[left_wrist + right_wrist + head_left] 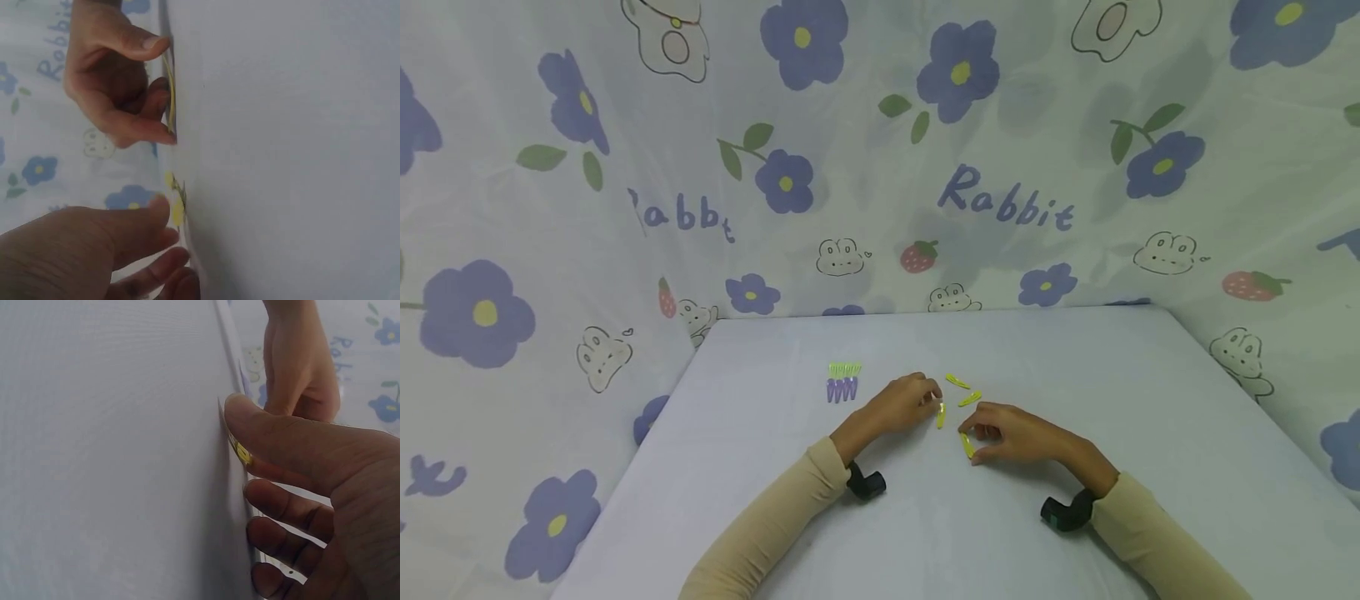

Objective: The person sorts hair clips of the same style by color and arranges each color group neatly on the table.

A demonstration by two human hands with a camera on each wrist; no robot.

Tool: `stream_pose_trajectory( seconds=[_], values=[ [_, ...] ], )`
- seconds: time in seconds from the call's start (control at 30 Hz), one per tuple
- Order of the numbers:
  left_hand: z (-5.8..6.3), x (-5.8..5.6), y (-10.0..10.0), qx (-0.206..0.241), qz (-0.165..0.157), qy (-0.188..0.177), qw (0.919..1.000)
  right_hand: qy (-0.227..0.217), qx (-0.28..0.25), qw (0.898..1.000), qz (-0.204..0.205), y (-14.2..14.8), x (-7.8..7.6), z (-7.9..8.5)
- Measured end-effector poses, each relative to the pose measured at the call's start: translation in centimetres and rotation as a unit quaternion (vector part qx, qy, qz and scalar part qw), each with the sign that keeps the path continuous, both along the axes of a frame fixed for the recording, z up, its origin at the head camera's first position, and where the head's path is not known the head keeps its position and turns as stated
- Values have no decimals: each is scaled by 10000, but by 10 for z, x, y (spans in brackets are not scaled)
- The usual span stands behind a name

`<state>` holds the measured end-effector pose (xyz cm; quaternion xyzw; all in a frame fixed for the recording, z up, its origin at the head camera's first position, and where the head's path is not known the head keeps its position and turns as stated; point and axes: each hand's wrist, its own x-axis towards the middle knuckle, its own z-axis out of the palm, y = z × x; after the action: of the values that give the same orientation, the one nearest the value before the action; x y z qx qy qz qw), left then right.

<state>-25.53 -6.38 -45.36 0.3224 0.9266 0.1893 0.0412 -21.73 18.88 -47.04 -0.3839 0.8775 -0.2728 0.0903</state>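
My right hand (1018, 433) pinches a yellow snap hair clip (967, 445) by its two ends, between thumb and finger, at the table surface. In the left wrist view that clip (170, 94) bows slightly between the fingertips. My left hand (906, 403) is low over the table, fingers loosely bent, its fingertips at the upper end of another yellow hair clip (941, 416). Whether they touch it is hard to see; no clip shows between thumb and fingers in the left wrist view. Two more yellow clips, one (957, 381) behind the other (970, 398), lie beyond the hands.
Left of my left hand, several purple hair clips (842, 389) lie side by side, with a row of yellow-green clips (845, 369) just behind. White cloth covers the table (760, 467). A flower-and-rabbit printed curtain (880, 183) stands at the back and sides.
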Motion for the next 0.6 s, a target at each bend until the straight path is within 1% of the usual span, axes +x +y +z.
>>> stream_pose_trajectory(
  seconds=[0.07, 0.17, 0.37, 0.43, 0.6],
  values=[
    [1, 0, 0, -108, -34, -130, 9999, 68, -8, 10000, 24, 0, 0, 0],
    [1, 1, -1, -251, -148, -193, 9994, 101, -2, 9999, 22, 0, 0, 0],
    [1, 3, -2, -304, -220, -292, 9989, 64, 22, 10000, 35, -1, -1, -1],
    [0, 3, -2, -324, -204, -293, 9988, 52, 6, 10000, 48, 0, -2, -2],
    [-1, 2, -1, -363, -187, -160, 9990, 103, 0, 9999, 24, 0, -2, -3]
  ],
)
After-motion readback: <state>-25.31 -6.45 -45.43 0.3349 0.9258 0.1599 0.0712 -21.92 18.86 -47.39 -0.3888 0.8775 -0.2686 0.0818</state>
